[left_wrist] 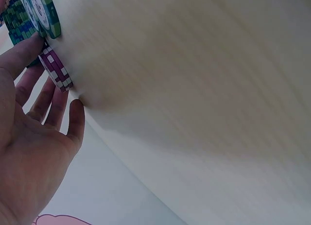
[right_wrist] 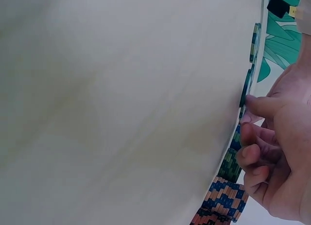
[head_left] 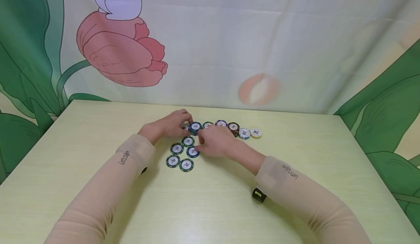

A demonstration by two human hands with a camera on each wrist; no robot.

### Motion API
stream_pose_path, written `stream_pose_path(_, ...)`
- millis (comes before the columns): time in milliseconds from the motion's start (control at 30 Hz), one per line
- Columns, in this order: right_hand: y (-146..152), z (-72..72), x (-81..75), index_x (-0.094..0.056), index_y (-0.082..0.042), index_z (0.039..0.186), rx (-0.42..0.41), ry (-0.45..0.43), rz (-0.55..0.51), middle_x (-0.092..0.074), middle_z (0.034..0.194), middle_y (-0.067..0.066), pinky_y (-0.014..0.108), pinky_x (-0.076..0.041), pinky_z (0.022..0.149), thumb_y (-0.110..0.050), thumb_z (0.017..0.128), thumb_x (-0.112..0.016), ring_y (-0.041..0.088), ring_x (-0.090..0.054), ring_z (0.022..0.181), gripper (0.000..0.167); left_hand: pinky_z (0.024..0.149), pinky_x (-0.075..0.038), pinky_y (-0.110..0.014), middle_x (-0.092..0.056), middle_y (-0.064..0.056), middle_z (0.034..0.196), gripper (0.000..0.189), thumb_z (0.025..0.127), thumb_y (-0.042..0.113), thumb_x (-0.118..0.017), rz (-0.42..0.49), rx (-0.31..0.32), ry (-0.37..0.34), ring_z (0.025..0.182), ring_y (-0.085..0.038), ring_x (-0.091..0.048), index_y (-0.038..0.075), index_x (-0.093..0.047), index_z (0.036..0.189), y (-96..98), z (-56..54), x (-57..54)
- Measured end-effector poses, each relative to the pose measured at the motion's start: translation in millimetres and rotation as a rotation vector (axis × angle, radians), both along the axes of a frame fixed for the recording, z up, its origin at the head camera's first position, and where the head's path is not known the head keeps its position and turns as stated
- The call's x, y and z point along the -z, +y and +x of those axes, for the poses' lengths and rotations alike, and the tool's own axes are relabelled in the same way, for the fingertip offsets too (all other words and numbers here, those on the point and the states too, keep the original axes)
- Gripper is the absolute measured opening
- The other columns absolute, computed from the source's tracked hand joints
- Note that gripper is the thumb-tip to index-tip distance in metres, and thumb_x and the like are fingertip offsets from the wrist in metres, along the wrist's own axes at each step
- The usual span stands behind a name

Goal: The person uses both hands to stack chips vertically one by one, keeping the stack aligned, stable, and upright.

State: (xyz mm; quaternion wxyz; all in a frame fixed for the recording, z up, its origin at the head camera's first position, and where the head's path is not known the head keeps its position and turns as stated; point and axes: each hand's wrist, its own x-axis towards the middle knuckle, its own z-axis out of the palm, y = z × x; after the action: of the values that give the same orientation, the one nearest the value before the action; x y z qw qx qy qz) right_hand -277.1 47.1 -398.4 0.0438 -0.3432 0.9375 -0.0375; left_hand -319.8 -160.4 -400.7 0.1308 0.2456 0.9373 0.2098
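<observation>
Your left hand (head_left: 172,124) pinches the blue stack (head_left: 195,128), probably steadying it. Your right hand (head_left: 217,141) touches a blue chip (head_left: 192,152), grip unclear.

The right hand (head_left: 217,141) partly hides a green-edged chip (head_left: 207,125); the printed white animal (head_left: 121,0) is cropped above

Left hand (left_wrist: 36,132) beside purple chips (left_wrist: 57,68)

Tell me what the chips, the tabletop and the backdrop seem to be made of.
Chips: probably hard plastic or clay composite, fairly matte, with crisp edges and printed faces.
Tabletop: likely wood-look laminate, satin, judging by faint grain and soft glare.
Backdrop: apparently matte printed fabric, since it shows creases.
</observation>
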Motion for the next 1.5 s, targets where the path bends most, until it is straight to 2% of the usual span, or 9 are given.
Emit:
stream_pose_path(333,3.0,2.3,-6.2,-0.07,-0.019,0.091,-0.013,-0.009,0.004,-0.065,0.079,-0.006,0.031,-0.048,0.057,-0.051,0.093,-0.073,0.013,-0.059,0.068,0.032,0.112,-0.037,-0.048,-0.051,-0.015,0.136,0.029,0.097,0.016,-0.071,-0.01,0.006,0.01,0.123,-0.032,-0.046,0.005,-0.062,0.122,0.4,1.1,-1.7)
stream_pose_path(700,8.6,1.6,-6.4,-0.072,-0.019,0.093,0.025,-0.004,0.008,-0.064,0.079,-0.005,0.031,-0.047,0.055,-0.042,0.095,-0.073,0.015,-0.059,0.071,0.023,0.112,-0.037,-0.048,-0.051,-0.015,0.137,0.03,0.097,0.017,-0.072,0.0,-0.002,0.005,0.124,-0.032,-0.047,0.005,-0.062,0.122,-0.2,0.9,-1.1)
stream_pose_path(800,10.2,1.9,-6.4,-0.072,-0.018,0.095,0.028,-0.002,0.004,-0.065,0.079,-0.005,0.031,-0.047,0.054,-0.047,0.095,-0.072,0.015,-0.059,0.07,0.028,0.111,-0.038,-0.048,-0.051,-0.015,0.136,0.03,0.096,0.017,-0.073,0.005,0.002,0.004,0.123,-0.032,-0.047,0.006,-0.062,0.122,0.0,0.8,-1.0)
stream_pose_path(933,11.4,2.6,-5.8,-0.075,-0.019,0.099,0.013,-0.002,0.015,-0.066,0.081,-0.007,0.031,-0.047,0.054,-0.058,0.088,-0.074,0.012,-0.06,0.07,0.04,0.111,-0.038,-0.049,-0.051,-0.015,0.136,0.029,0.096,0.016,-0.073,0.008,0.007,0.006,0.123,-0.032,-0.047,0.006,-0.062,0.121,0.7,1.1,-1.6)
stream_pose_path(1033,11.4,2.8,-5.2,-0.075,-0.02,0.1,-0.003,-0.01,0.032,-0.065,0.079,-0.009,0.031,-0.047,0.053,-0.059,0.085,-0.077,0.012,-0.06,0.071,0.042,0.111,-0.037,-0.049,-0.051,-0.015,0.136,0.029,0.096,0.016,-0.073,0.006,0.005,0.005,0.124,-0.033,-0.047,0.006,-0.062,0.121,0.9,2.0,-2.5)
stream_pose_path(1233,10.0,3.8,-6.6,-0.07,-0.019,0.089,-0.024,-0.027,0.031,-0.058,0.068,-0.009,0.03,-0.043,0.051,-0.049,0.088,-0.077,0.012,-0.055,0.063,0.031,0.111,-0.037,-0.049,-0.051,-0.015,0.136,0.029,0.096,0.016,-0.072,0.007,0.009,0.008,0.123,-0.032,-0.047,0.005,-0.062,0.121,1.0,3.2,-3.9)
stream_pose_path(1367,8.7,5.2,-7.1,-0.063,-0.019,0.08,-0.04,-0.025,0.03,-0.051,0.062,-0.008,0.03,-0.038,0.048,-0.045,0.089,-0.077,0.011,-0.049,0.058,0.03,0.111,-0.038,-0.048,-0.051,-0.015,0.135,0.029,0.096,0.016,-0.072,-0.001,0.009,0.006,0.123,-0.032,-0.047,0.006,-0.062,0.121,1.4,2.6,-4.5)
stream_pose_path(1500,8.4,5.1,-5.4,-0.062,-0.019,0.079,-0.045,-0.023,0.029,-0.051,0.062,-0.008,0.031,-0.04,0.047,-0.044,0.088,-0.076,0.012,-0.049,0.058,0.03,0.111,-0.037,-0.048,-0.051,-0.015,0.135,0.029,0.096,0.016,-0.073,-0.003,0.014,0.007,0.122,-0.032,-0.047,0.006,-0.062,0.121,1.6,1.7,-3.4)
